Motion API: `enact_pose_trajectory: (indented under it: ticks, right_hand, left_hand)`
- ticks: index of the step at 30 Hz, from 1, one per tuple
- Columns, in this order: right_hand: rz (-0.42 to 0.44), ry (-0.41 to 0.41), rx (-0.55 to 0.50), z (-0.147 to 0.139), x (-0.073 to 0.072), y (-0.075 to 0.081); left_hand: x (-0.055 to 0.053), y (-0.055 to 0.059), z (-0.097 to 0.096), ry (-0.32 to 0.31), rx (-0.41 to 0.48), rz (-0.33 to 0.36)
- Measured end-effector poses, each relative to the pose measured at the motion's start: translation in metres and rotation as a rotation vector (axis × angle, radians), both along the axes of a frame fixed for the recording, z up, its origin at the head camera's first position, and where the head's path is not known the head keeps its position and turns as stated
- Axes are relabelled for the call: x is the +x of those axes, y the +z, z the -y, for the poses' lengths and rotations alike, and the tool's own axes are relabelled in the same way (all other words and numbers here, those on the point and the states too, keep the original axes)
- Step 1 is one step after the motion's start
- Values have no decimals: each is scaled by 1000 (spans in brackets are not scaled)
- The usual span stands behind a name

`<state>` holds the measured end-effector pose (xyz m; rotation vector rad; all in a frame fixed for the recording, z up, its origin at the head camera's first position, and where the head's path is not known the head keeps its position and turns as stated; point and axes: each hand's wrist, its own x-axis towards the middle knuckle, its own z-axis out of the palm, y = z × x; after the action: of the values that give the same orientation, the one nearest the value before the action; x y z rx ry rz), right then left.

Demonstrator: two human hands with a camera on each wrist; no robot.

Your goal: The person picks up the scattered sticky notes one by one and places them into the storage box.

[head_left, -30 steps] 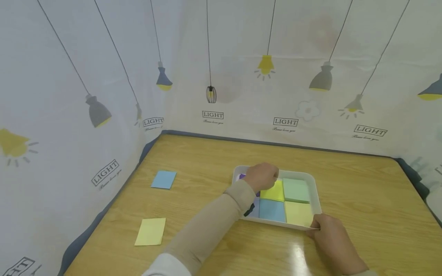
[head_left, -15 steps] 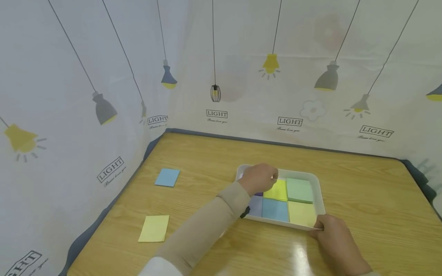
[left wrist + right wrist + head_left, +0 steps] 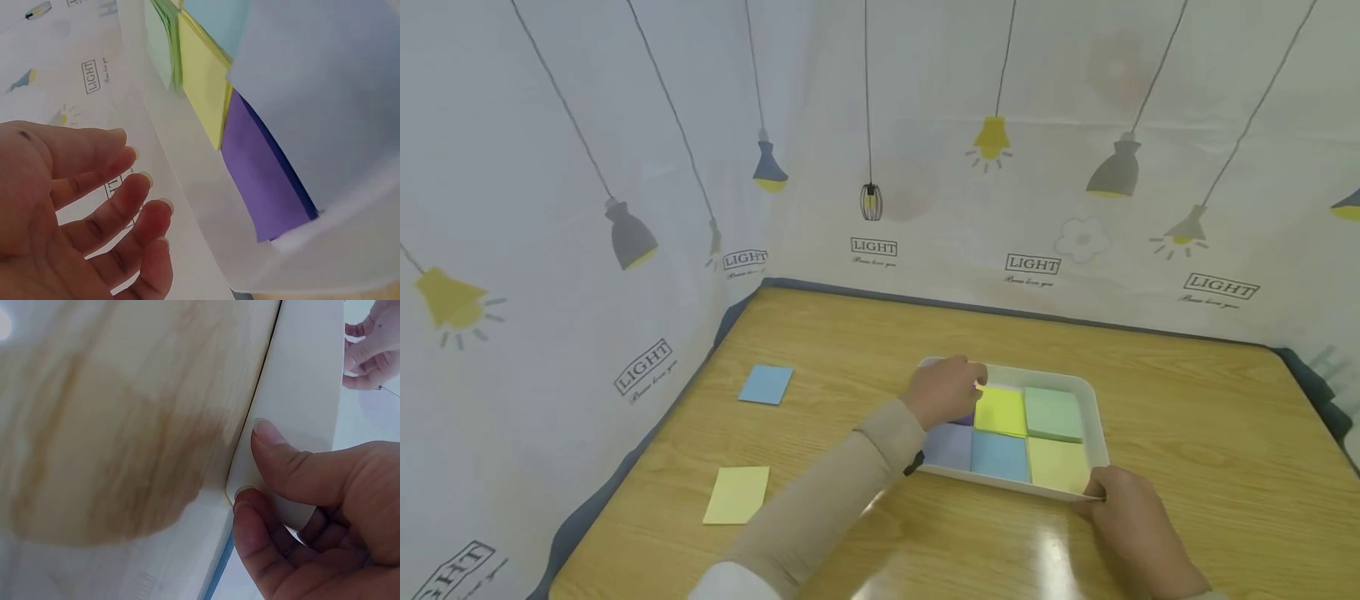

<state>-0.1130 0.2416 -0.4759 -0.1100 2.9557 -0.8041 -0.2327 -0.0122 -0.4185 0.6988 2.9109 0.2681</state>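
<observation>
A white tray (image 3: 1093, 417) lies on the table with two rows of sticky note pads. The far row has a mint green pad (image 3: 1052, 414), a bright yellow pad (image 3: 1002, 412) and a purple pad (image 3: 262, 169). Nearer are pale yellow (image 3: 1058, 463), blue (image 3: 1000, 457) and lavender pads (image 3: 949, 446). Above the tray's far left part, my left hand (image 3: 942, 390) hovers and partly covers the purple pad; its fingers (image 3: 134, 194) are loosely bent with nothing between them. My right hand (image 3: 1138, 517) grips the tray's near right corner, thumb against the outer wall (image 3: 300, 381).
Left of the tray, a blue sticky note (image 3: 766, 384) and a pale yellow one (image 3: 737, 495) lie on the wooden table (image 3: 850, 333). A white curtain (image 3: 925, 200) printed with lamps stands along the table's back and left edges.
My left hand has drawn back leftward over the tray, uncovering more of the bright yellow and lavender pads. The right hand keeps its hold on the tray corner. The head view has shifted slightly.
</observation>
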Motion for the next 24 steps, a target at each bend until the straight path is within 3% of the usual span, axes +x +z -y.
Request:
enact_pose_trajectory:
  ticks: [5,12,24]
  right_hand:
    - [12,0,15,0,-2,1]
    - [7,4,18,0,-3,-2]
    - [4,18,13,1,-4,-3]
  left_hand:
    - [-5,-11,16,46,28,16]
    - [-6,-13,42,69,74,22]
    - [-12,-25,84,76,10,-20]
